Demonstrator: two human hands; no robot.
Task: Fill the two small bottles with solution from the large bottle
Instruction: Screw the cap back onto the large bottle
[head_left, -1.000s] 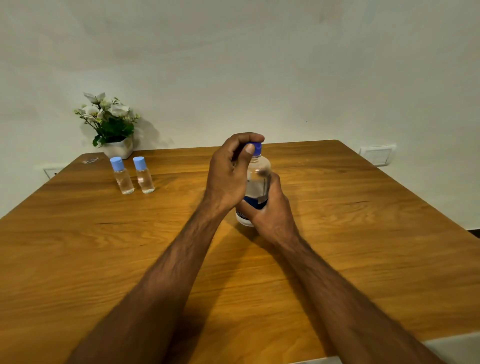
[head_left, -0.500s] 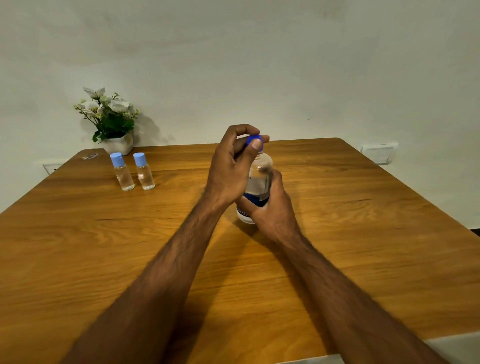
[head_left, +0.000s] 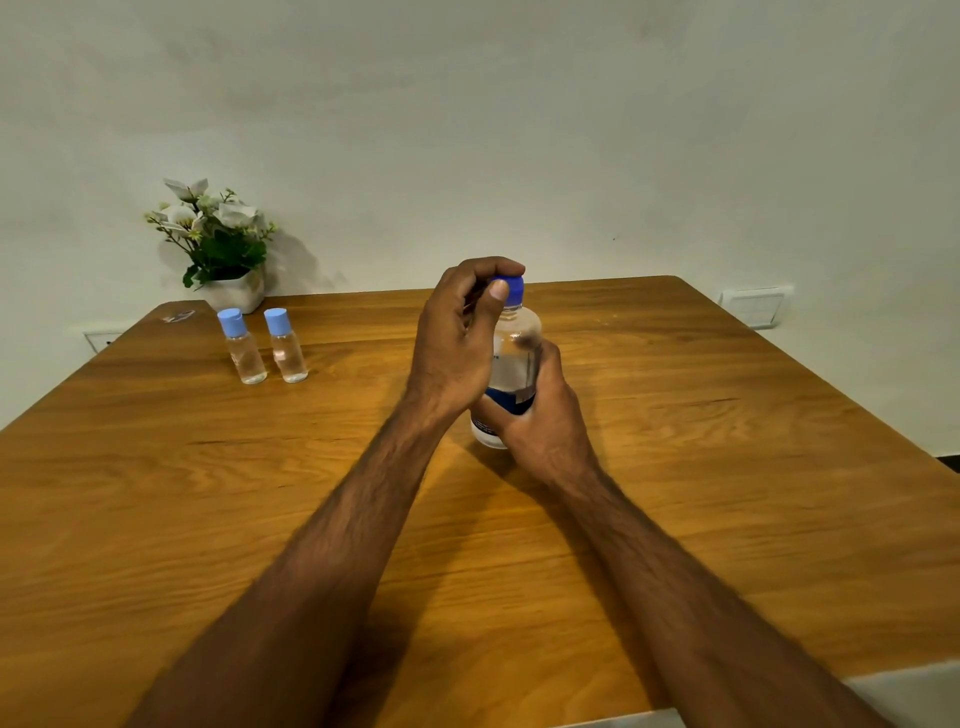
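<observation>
The big bottle stands up straight on the wooden table. The right hand is wrapped round its lower part, over the dark blue band on the label, and holds it tight. The left hand is up at the top of the bottle. Its fingers curl over the blue cap, and the thumb presses on the side of the cap, so it is pinching the cap (the cap sits on the bottle).

Far off to the left of the left hand, two little bottles stand side by side, close but not touching. Each one has a light blue cap on. Both are see-through, and I cannot tell how much is in them.

Just behind the little bottles, at the far edge of the table, sits a white pot with flowers.
</observation>
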